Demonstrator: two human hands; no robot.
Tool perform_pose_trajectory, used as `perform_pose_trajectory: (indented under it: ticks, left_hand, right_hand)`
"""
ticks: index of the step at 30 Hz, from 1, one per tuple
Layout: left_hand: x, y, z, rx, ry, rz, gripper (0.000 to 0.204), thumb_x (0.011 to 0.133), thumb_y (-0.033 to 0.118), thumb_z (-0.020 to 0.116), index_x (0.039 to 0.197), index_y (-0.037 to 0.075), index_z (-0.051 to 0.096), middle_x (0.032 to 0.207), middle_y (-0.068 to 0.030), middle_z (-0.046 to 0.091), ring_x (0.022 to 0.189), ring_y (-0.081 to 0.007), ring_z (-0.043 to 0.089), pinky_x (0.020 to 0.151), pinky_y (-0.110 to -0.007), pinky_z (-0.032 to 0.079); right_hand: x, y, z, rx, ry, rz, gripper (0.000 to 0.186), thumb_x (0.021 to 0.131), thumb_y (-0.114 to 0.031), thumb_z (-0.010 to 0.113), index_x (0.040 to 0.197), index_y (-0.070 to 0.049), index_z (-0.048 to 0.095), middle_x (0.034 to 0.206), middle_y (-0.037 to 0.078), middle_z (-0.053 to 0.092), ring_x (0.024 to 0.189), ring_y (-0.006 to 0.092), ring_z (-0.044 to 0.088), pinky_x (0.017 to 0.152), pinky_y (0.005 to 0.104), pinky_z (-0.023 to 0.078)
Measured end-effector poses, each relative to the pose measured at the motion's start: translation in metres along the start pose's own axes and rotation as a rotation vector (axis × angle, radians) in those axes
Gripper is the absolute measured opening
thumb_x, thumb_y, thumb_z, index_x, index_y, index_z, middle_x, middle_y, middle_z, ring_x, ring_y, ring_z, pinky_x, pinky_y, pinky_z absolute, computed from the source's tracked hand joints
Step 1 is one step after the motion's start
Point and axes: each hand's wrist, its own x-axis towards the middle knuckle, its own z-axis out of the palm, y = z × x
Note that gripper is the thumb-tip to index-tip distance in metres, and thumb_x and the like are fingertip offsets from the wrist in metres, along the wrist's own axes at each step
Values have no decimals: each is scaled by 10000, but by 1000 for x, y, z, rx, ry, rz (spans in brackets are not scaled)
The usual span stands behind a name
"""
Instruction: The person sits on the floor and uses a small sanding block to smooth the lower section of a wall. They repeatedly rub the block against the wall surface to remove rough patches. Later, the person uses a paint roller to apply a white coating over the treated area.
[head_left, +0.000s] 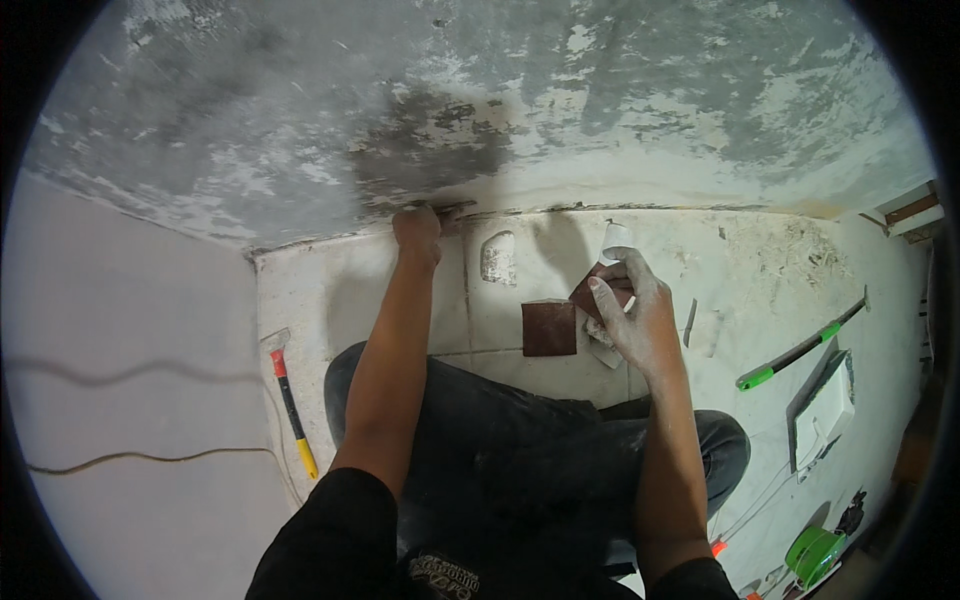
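Note:
My left hand (418,234) is closed in a fist at the foot of the grey patchy wall (300,130). A thin brownish edge shows beside its fingers, too small to name. Over the tiles, my right hand (640,305) pinches a dark brown sheet of sandpaper (588,288) between thumb and fingers. A curled white piece (616,238) shows just beyond those fingers; whether they touch it I cannot tell. Left of that hand, a square brown sandpaper sheet (549,330) lies flat on the floor. A pale, worn scrap (604,345) lies partly hidden under the right hand.
A whitish worn piece (497,258) lies near the wall. To the left are a scraper with a red, black and yellow handle (290,405) and a cable (150,458). At right lie a green-and-black-handled tool (800,348), a white tray (825,415) and a green round container (815,555).

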Motion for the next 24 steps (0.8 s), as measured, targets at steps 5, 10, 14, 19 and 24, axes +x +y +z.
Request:
perform_pose_trajectory:
  ticks: [5, 10, 14, 19, 24]
  left_hand:
    - [26, -1, -23, 24, -55, -42, 304, 1000, -30, 340, 1211, -82, 553, 1109, -215, 655, 897, -295, 712, 678, -317, 658]
    - [19, 2, -24, 66, -75, -60, 262, 1002, 4, 379, 1149, -127, 551, 1075, -230, 655, 850, -288, 721, 687, -303, 661]
    - [27, -11, -40, 5, -78, -64, 251, 993, 8, 404, 1134, -152, 536, 1061, -225, 653, 858, -286, 722, 728, -316, 663]
    - [21, -16, -17, -180, -88, -179, 285, 986, 56, 454, 1186, -142, 500, 1067, -214, 649, 933, -292, 703, 822, -329, 637]
    - [17, -10, -47, -102, -190, -239, 359, 1006, 242, 479, 1234, -25, 554, 1175, -142, 620, 1064, -231, 628, 988, -344, 486]
  right_hand:
    - [-3, -1, 3, 23, 9, 13, 275, 916, -106, 634, 1149, 22, 564, 891, 198, 695, 819, 304, 715, 740, 377, 552]
    - [-3, 3, 17, 55, -35, 47, 295, 923, -132, 644, 1149, 38, 562, 848, 181, 694, 804, 262, 717, 724, 355, 565]
    - [-1, 3, 57, 293, -138, 248, 396, 945, -291, 666, 1126, 58, 617, 838, 144, 693, 764, 170, 688, 681, 304, 563]
    - [63, 2, 149, 668, -319, 485, 450, 950, -453, 647, 1059, -16, 656, 896, 98, 669, 748, 165, 655, 661, 291, 544]
    - [115, 5, 230, 909, -137, 707, 279, 975, -335, 614, 1042, -68, 658, 832, 72, 690, 663, 161, 646, 576, 292, 541]
